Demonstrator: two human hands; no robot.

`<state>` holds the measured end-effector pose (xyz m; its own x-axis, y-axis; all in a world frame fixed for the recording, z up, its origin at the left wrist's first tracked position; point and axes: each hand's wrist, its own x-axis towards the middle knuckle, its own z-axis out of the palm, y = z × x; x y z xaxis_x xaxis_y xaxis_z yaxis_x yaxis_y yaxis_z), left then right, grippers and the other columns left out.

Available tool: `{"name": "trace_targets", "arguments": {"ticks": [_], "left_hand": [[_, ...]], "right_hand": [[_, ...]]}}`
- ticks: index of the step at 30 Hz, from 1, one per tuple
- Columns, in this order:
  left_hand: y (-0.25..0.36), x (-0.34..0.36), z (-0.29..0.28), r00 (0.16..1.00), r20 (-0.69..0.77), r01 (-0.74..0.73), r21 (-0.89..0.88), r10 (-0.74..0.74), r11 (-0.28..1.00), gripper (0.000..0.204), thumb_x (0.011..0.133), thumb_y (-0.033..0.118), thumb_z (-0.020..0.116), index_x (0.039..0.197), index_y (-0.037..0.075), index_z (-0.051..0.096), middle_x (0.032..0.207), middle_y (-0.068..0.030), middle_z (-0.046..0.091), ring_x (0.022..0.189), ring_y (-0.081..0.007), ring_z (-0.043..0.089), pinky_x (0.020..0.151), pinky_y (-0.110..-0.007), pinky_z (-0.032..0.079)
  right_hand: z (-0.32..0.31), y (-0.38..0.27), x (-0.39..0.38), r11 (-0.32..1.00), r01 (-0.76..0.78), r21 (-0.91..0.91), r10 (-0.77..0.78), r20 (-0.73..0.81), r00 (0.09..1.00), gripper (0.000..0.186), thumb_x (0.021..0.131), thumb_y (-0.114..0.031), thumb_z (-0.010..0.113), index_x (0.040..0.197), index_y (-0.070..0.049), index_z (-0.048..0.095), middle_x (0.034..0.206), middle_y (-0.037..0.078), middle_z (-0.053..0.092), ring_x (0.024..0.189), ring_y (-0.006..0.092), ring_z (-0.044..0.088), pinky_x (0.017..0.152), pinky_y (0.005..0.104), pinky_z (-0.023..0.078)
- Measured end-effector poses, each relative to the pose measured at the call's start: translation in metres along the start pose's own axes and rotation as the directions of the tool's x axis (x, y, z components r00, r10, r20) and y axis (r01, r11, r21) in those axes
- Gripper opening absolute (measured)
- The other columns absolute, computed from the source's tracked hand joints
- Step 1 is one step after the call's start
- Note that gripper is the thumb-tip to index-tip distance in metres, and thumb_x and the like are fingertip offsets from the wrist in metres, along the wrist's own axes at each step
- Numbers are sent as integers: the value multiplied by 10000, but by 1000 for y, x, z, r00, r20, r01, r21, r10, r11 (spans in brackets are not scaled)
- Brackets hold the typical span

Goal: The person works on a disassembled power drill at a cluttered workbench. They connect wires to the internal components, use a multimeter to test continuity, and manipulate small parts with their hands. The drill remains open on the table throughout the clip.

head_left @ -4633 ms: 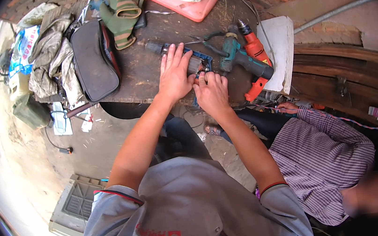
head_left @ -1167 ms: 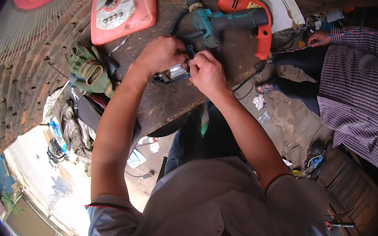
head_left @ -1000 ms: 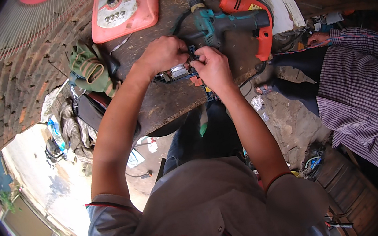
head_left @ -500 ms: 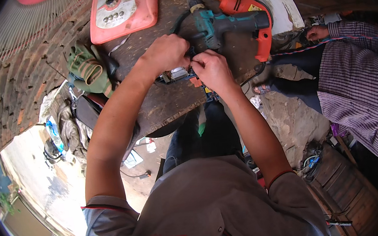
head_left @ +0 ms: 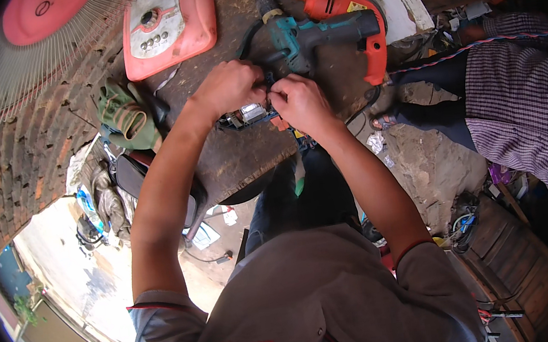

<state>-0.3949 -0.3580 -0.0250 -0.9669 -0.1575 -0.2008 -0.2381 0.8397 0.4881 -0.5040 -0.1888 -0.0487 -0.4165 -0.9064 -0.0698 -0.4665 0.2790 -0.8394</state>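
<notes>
An opened power tool (head_left: 253, 110), with silvery metal parts and dark blue housing, lies near the bench's front edge. My left hand (head_left: 229, 85) is closed at its back end, fingers curled down onto small dark parts I cannot make out. My right hand (head_left: 300, 103) is closed in a pinch at the tool's right side, fingertips almost meeting the left ones; what they grip is partly hidden. Just beyond both hands lie a teal drill (head_left: 296, 42) and a red corded drill (head_left: 328, 0). An orange piece (head_left: 279, 122) shows under my right hand.
The wooden bench (head_left: 231, 159) also holds a pink-and-white device (head_left: 167, 27) and green gloves (head_left: 122, 118). A wire fan guard (head_left: 69, 59) is at upper left, a black bag (head_left: 134, 174) at left. A person in checked shirt (head_left: 520, 113) is at right, beside a twisted cable (head_left: 444, 54).
Since the oldest frame, my left hand has gone from flat on the tool to curled fingers and the view has turned. In the last second both hands shifted only slightly.
</notes>
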Motion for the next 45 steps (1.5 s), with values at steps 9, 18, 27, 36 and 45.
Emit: {"name": "trace_targets", "arguments": {"ticks": [9,18,27,36,45], "left_hand": [[14,5,-5,995,63,65,97,-71,993,269,753,260,719,884,25,716,873,-202,707,897,-397,683,809,-490,557],[9,5,-7,996,75,42,43,-46,998,277,742,267,714,868,20,710,906,-198,707,893,-400,675,811,-486,547],[-4,3,3,1000,13,29,-42,-28,999,243,727,219,733,882,31,721,866,-183,694,812,-400,659,738,-465,538],[-5,5,-9,984,123,147,-153,-128,977,281,787,282,684,990,106,769,929,-196,721,907,-396,685,848,-463,544],[-4,2,-8,981,120,175,-198,-154,964,285,802,205,714,1022,26,742,991,-193,716,947,-380,682,853,-437,539]], "right_hand": [[1,2,1,995,1,-101,-2,-6,1000,112,793,-129,716,815,-27,674,835,152,655,759,376,660,690,456,544],[14,8,0,984,-2,-181,-8,-54,999,91,798,-108,687,773,-27,654,809,147,646,731,371,667,675,470,551],[15,6,-1,957,118,-264,-154,-118,981,105,818,-124,681,792,-25,659,819,158,646,746,389,666,688,488,553],[-5,-7,16,925,117,-360,-61,164,985,162,865,-156,649,824,1,661,895,187,674,809,399,684,750,488,566],[0,4,9,946,127,-297,-116,55,992,156,900,-178,647,859,-27,662,912,185,660,814,409,672,727,497,555]]}}
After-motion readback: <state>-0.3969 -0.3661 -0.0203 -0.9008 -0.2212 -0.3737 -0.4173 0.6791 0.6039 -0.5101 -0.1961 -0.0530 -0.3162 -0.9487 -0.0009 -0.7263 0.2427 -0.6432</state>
